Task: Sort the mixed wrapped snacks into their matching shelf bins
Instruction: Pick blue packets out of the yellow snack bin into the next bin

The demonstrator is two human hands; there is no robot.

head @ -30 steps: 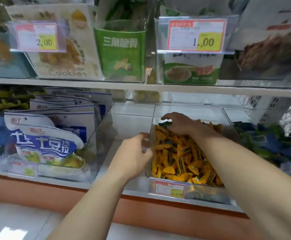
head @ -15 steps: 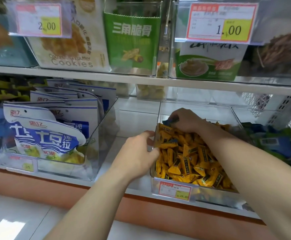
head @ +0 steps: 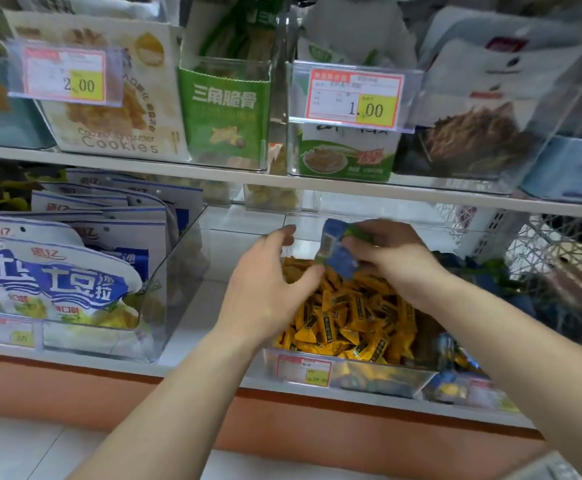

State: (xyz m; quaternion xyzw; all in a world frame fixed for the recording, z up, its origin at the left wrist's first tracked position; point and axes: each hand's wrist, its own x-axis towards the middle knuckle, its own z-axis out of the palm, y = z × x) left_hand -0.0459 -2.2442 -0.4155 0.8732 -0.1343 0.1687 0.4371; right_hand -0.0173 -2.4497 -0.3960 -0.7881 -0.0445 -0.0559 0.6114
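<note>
Over the left rim of the clear bin (head: 386, 379) of yellow snacks (head: 348, 317): left hand (head: 269, 292), relaxed, holding nothing. Just right of its thumb, above the pile: blue-green wrapped snack (head: 336, 249), long axis near upright, pinched by right hand (head: 390, 258). Toward the shelf's right end, nearest that hand: blue packets (head: 490, 282), likely the matching bin.

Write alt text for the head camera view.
The right hand holds a blue-and-green wrapped snack above a clear bin of yellow wrapped snacks on a shop shelf. The left hand hovers beside it, at the bin's left wall.
</note>
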